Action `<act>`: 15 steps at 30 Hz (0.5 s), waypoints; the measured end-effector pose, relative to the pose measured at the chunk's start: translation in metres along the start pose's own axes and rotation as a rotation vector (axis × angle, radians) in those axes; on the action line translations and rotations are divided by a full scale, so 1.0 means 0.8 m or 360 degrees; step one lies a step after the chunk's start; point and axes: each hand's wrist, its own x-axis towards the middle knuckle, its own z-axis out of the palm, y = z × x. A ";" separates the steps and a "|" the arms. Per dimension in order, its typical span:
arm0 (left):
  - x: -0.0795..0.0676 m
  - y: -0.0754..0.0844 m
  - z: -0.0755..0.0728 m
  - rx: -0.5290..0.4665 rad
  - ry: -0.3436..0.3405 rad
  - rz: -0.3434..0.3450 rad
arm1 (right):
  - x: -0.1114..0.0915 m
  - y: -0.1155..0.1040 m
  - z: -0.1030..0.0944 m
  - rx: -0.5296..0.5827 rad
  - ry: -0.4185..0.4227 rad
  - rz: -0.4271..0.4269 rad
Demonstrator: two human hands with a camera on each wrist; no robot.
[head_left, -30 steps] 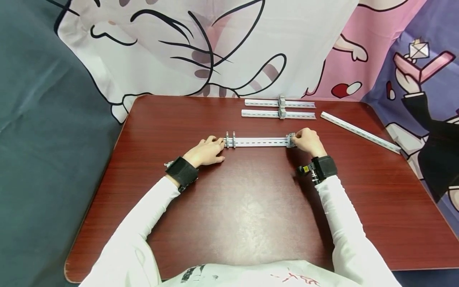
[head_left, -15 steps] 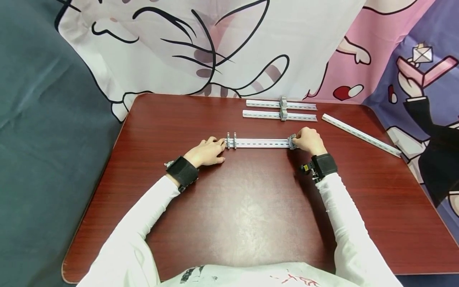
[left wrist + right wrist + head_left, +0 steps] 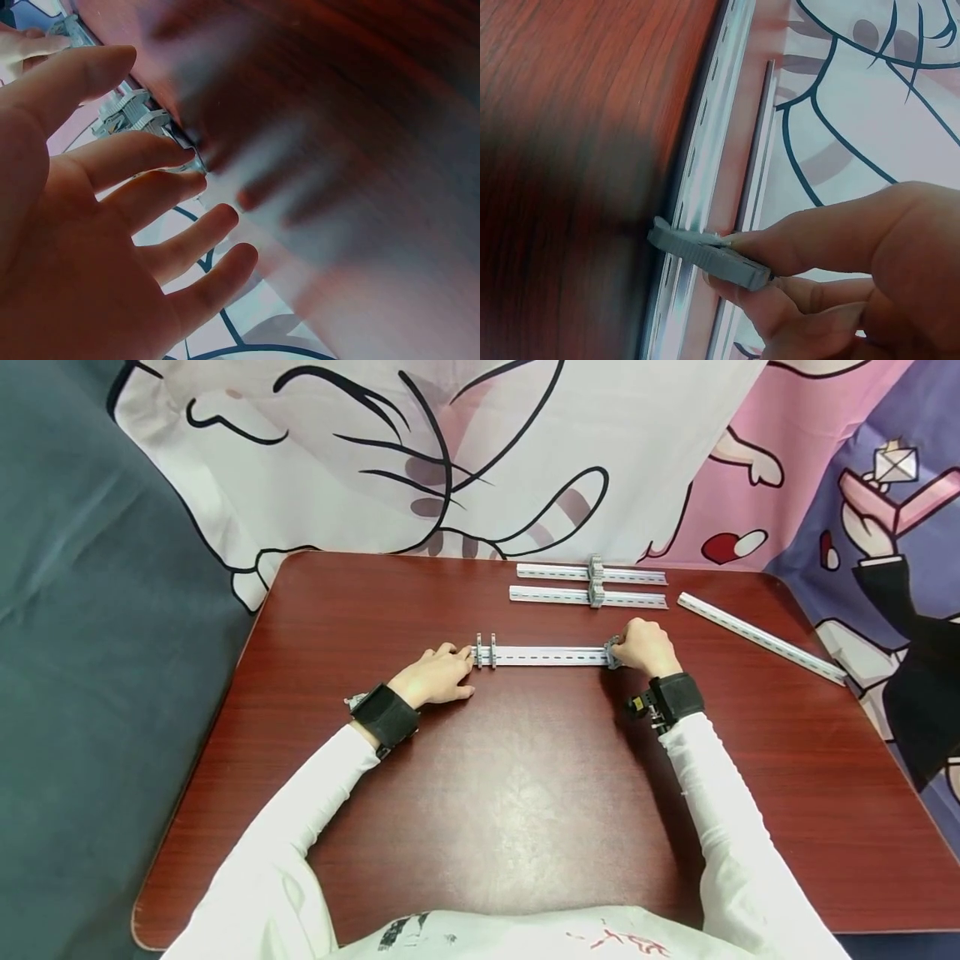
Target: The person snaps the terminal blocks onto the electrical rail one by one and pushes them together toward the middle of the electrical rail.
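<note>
A slotted metal DIN rail lies crosswise on the table in the head view. Two thin upright grey clips sit on it near its left end. My left hand touches that end with fingertips, its fingers extended and spread; the left wrist view shows the palm side. At the rail's right end, my right hand pinches a grey plastic rail clip between thumb and fingers. In the right wrist view this clip lies across the rail, slightly slanted. The hand partly hides the rail's right end in the head view.
Two more rails, an upper one and a lower one, lie parallel at the back, each with a grey clip near its middle. A bare rail lies diagonally at the right. Printed cloth hangs behind the brown table.
The head view has shifted slightly. Both hands keep their places at the rail's ends, the right one still pinching the clip.
</note>
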 end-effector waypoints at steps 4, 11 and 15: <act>0.001 0.002 0.002 0.0001 0.0008 -0.0006 | 0.005 -0.003 0.000 -0.0020 -0.0008 0.0012; 0.004 0.005 0.002 0.0002 0.0007 -0.0012 | 0.014 -0.009 -0.005 -0.0075 -0.0100 0.0039; 0.005 0.007 0.002 0.0021 0.0012 -0.0024 | 0.019 -0.010 -0.005 -0.0089 -0.0155 0.0030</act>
